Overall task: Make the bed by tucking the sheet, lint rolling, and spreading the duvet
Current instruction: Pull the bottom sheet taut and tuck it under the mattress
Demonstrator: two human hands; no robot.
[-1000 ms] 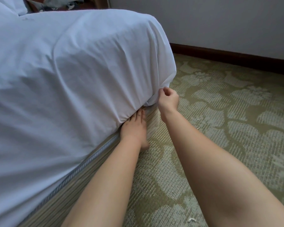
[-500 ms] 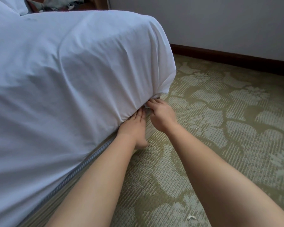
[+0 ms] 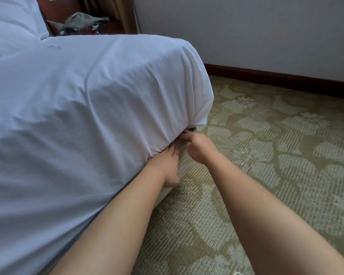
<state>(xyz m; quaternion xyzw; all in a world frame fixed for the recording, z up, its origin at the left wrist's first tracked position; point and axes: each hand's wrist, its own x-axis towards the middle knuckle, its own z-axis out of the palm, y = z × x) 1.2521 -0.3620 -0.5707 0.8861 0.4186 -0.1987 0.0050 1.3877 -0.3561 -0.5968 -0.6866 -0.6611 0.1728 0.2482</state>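
Observation:
A white sheet (image 3: 91, 108) covers the mattress and wraps its near corner, pulled taut with creases running toward the lower edge. My left hand (image 3: 168, 163) lies flat with straight fingers against the bed base, fingertips pushed under the sheet's edge. My right hand (image 3: 197, 145) sits just to its right at the corner, fingers extended and pushed in under the sheet where it meets the striped base (image 3: 184, 162). The fingertips of both hands are hidden by fabric.
Patterned green carpet (image 3: 266, 155) spreads right of the bed, with small white scraps on it. A grey wall with dark skirting board (image 3: 276, 78) runs behind. A white pillow (image 3: 12, 18) lies at top left, next to a wooden nightstand holding crumpled grey cloth (image 3: 83, 21).
My right hand let go of the sheet corner it pinched, dropped down and moved left beside my left hand, pushing under the sheet's edge. The view shifted slightly lower.

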